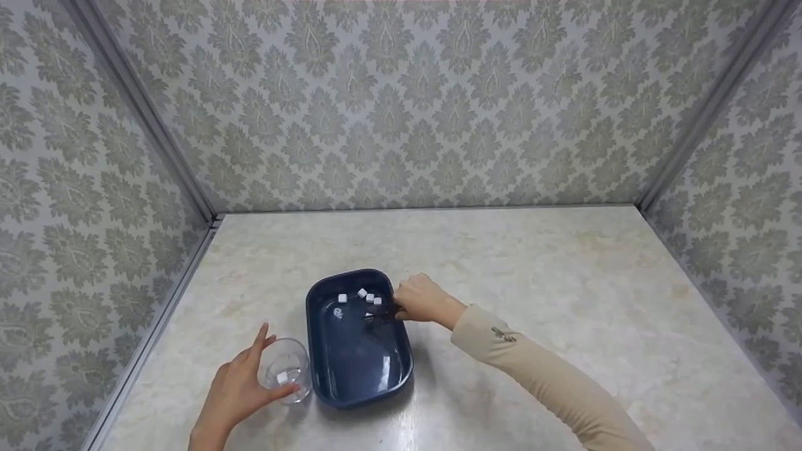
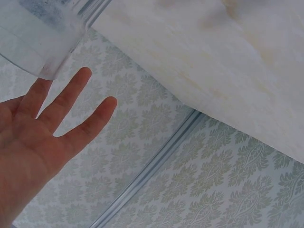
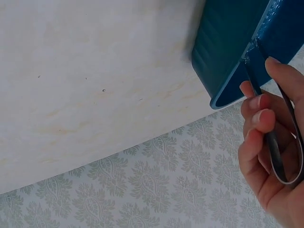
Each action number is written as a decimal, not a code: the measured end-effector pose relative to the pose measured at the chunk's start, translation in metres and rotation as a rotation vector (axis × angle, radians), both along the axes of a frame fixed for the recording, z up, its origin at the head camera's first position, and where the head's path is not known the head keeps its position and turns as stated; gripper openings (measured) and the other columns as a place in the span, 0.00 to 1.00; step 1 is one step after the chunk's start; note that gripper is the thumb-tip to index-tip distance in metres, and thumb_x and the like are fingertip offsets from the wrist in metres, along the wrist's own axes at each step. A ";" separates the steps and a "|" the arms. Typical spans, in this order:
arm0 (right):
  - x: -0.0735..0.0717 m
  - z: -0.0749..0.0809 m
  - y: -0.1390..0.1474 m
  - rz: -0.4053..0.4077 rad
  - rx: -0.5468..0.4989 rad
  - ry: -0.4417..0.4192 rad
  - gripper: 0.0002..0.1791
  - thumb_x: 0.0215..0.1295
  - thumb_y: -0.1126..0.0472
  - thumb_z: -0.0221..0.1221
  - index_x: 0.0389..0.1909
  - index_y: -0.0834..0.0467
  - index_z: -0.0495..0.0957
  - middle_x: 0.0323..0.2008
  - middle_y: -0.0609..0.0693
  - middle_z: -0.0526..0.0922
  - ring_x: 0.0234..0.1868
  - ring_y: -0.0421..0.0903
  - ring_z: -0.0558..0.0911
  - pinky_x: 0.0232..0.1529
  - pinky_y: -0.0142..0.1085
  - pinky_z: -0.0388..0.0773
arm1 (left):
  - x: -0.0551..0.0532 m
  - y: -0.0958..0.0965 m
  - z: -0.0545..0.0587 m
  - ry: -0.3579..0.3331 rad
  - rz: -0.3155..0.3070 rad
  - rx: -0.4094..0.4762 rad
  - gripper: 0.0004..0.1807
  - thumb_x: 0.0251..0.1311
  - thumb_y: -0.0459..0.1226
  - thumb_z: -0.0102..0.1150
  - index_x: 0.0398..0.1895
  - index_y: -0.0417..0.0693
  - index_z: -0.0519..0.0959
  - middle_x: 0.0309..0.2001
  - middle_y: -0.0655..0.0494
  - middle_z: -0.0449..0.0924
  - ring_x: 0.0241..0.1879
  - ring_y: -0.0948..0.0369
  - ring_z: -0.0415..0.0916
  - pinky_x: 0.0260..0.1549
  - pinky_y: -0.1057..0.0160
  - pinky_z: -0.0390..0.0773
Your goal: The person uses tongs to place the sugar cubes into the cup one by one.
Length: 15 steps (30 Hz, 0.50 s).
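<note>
A dark blue rectangular tray holds several small white cubes toward its far end. My right hand is at the tray's right rim and grips a pair of dark metal tongs, which bend in a U inside the palm. The tong tips reach down into the tray, close to a white cube; whether they pinch it I cannot tell. Left of the tray, my left hand holds a clear cup between thumb and fingers, its other fingers spread. One white cube lies inside the cup.
The tray and cup stand close together on a pale marbled table. Patterned wall panels enclose the table at the back and both sides, with grey metal strips at the corners.
</note>
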State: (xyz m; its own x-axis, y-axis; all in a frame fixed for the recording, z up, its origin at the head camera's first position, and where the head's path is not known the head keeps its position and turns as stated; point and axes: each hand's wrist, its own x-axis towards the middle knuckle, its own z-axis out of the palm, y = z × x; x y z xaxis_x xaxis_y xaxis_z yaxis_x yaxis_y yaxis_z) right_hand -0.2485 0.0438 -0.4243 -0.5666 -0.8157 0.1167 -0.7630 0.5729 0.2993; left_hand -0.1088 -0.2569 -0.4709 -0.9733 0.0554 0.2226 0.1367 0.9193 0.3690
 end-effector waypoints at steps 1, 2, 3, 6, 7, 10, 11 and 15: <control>0.001 0.000 0.000 0.006 -0.007 -0.003 0.16 0.46 0.46 0.64 0.14 0.53 0.78 0.16 0.47 0.81 0.16 0.44 0.75 0.16 0.37 0.69 | 0.000 0.000 0.000 -0.003 -0.001 0.001 0.62 0.28 0.63 0.66 0.68 0.44 0.51 0.54 0.50 0.75 0.46 0.46 0.74 0.42 0.46 0.72; 0.001 0.000 0.001 0.011 -0.013 -0.006 0.16 0.46 0.46 0.64 0.14 0.53 0.78 0.16 0.47 0.80 0.15 0.44 0.75 0.16 0.37 0.69 | 0.001 0.000 0.000 -0.004 -0.002 0.003 0.62 0.28 0.63 0.66 0.68 0.44 0.50 0.54 0.51 0.75 0.46 0.46 0.74 0.42 0.46 0.72; 0.001 0.000 0.001 0.016 -0.017 -0.012 0.16 0.47 0.46 0.64 0.13 0.53 0.78 0.16 0.47 0.80 0.15 0.44 0.75 0.16 0.37 0.69 | 0.001 0.000 0.000 -0.004 -0.004 0.005 0.62 0.28 0.63 0.66 0.68 0.44 0.50 0.54 0.51 0.75 0.46 0.46 0.74 0.42 0.46 0.72; 0.002 0.002 0.003 0.027 -0.032 -0.029 0.16 0.46 0.48 0.64 0.12 0.54 0.77 0.14 0.47 0.80 0.14 0.44 0.74 0.14 0.37 0.67 | 0.002 0.000 0.000 -0.001 -0.007 0.009 0.62 0.28 0.62 0.67 0.68 0.44 0.50 0.54 0.51 0.75 0.46 0.46 0.74 0.42 0.46 0.73; 0.003 0.002 0.003 0.029 -0.035 -0.036 0.16 0.46 0.48 0.64 0.12 0.54 0.77 0.14 0.47 0.79 0.14 0.44 0.73 0.14 0.37 0.66 | 0.002 0.000 0.000 0.003 -0.008 0.013 0.62 0.29 0.62 0.67 0.68 0.44 0.50 0.54 0.51 0.75 0.46 0.46 0.74 0.42 0.46 0.73; 0.004 0.006 0.005 0.028 -0.039 -0.055 0.15 0.46 0.49 0.65 0.12 0.54 0.77 0.14 0.48 0.79 0.14 0.44 0.72 0.14 0.37 0.66 | 0.002 0.000 0.000 0.012 -0.012 0.018 0.62 0.29 0.61 0.67 0.68 0.44 0.50 0.54 0.51 0.75 0.46 0.46 0.75 0.41 0.47 0.73; 0.005 0.007 0.005 0.026 -0.039 -0.058 0.15 0.46 0.49 0.65 0.12 0.54 0.77 0.14 0.48 0.79 0.14 0.44 0.72 0.14 0.37 0.65 | 0.002 0.000 0.000 0.014 -0.014 0.018 0.62 0.29 0.61 0.67 0.68 0.44 0.50 0.54 0.51 0.75 0.45 0.46 0.75 0.41 0.47 0.73; 0.007 0.012 0.008 0.023 -0.044 -0.079 0.15 0.46 0.49 0.65 0.12 0.54 0.77 0.15 0.47 0.79 0.13 0.43 0.70 0.14 0.36 0.65 | 0.002 0.000 0.001 0.013 -0.015 0.018 0.62 0.29 0.62 0.67 0.68 0.44 0.50 0.55 0.51 0.74 0.46 0.46 0.75 0.41 0.47 0.73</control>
